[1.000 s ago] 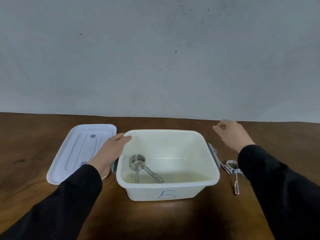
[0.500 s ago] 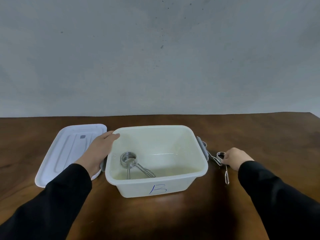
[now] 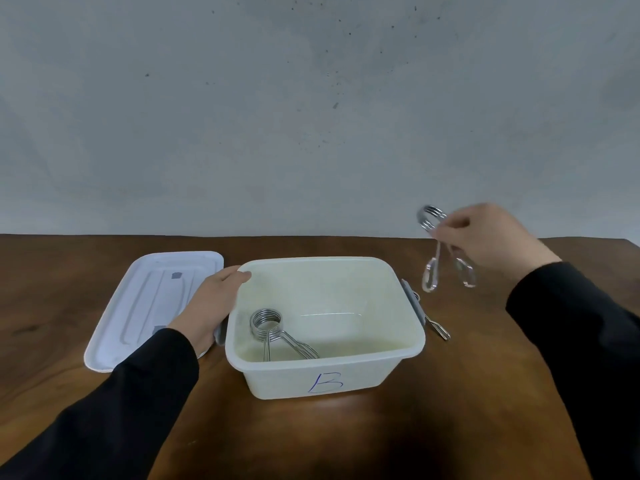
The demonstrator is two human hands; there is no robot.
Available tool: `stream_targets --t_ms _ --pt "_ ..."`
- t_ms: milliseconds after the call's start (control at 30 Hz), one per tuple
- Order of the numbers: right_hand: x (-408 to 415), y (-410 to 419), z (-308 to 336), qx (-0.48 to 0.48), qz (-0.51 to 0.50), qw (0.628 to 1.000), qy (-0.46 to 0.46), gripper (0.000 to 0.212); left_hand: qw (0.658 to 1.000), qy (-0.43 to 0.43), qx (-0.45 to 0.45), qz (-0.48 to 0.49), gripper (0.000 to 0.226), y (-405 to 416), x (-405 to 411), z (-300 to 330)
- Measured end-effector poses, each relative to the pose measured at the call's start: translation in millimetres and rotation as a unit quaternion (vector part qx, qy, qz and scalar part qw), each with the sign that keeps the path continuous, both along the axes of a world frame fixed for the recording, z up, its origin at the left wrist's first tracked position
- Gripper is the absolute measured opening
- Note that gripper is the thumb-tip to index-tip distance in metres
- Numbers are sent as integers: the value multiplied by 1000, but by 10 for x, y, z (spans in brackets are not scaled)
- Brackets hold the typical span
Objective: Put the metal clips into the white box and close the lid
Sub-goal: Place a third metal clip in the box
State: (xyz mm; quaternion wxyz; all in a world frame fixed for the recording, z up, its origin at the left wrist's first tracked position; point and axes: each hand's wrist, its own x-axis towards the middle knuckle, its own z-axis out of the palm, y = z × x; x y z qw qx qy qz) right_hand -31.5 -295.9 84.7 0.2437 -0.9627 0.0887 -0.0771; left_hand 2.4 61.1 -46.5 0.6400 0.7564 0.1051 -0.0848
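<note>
The white box (image 3: 412, 344), marked with a blue "B", stands open in the middle of the wooden table. One coiled metal clip (image 3: 268, 325) lies inside at its left. My left hand (image 3: 211, 303) rests flat against the box's left wall and rim. My right hand (image 3: 491, 237) is raised to the right of the box and pinches a second metal clip (image 3: 433, 251), whose handles hang down in the air. A third clip (image 3: 437, 329) lies on the table against the box's right latch, partly hidden. The white lid (image 3: 145, 303) lies flat to the left.
The brown wooden table (image 3: 346, 438) runs to a far edge against a grey wall (image 3: 311, 116). Grey latches sit on both short sides of the box. The table's right corner shows at the far right.
My right hand has lifted a metal clip off the table to the right of the box and raised it above rim height. My left hand stays on the box's left side.
</note>
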Motion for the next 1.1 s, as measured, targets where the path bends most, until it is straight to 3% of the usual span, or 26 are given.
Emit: stream_targets --t_ms 67,133,333,567,733,833,933,1000,1033,1100 --pt "-12 422 139 50 67 996 14 29 1000 -1 1 0 22 2 -2 2" --pt "53 782 17 30 108 992 59 29 1000 0 -5 -3 22 11 -1 2" --pt "371 1231 -884 -189 106 952 218 34 1000 2 -9 -13 27 37 7 -6" --pt "522 1352 -1442 -237 113 931 254 17 1000 2 -6 -18 27 56 32 0" --pt "571 1357 -1521 -267 126 915 276 38 1000 0 2 -13 26 61 64 -27" --pt "603 1332 -1346 -237 151 925 255 31 1000 2 2 -12 25 67 85 -43" --pt "739 1026 -974 -95 70 992 44 47 1000 2 9 -19 26 84 110 -65" --pt "826 634 -763 -50 -7 995 -83 48 1000 0 12 -21 27 85 117 -79" --pt "856 423 -729 -39 -36 995 -84 45 1000 1 12 -20 27 81 118 -81" --pt "891 73 -858 -69 -62 996 16 35 1000 4 14 -14 26 66 116 -78"
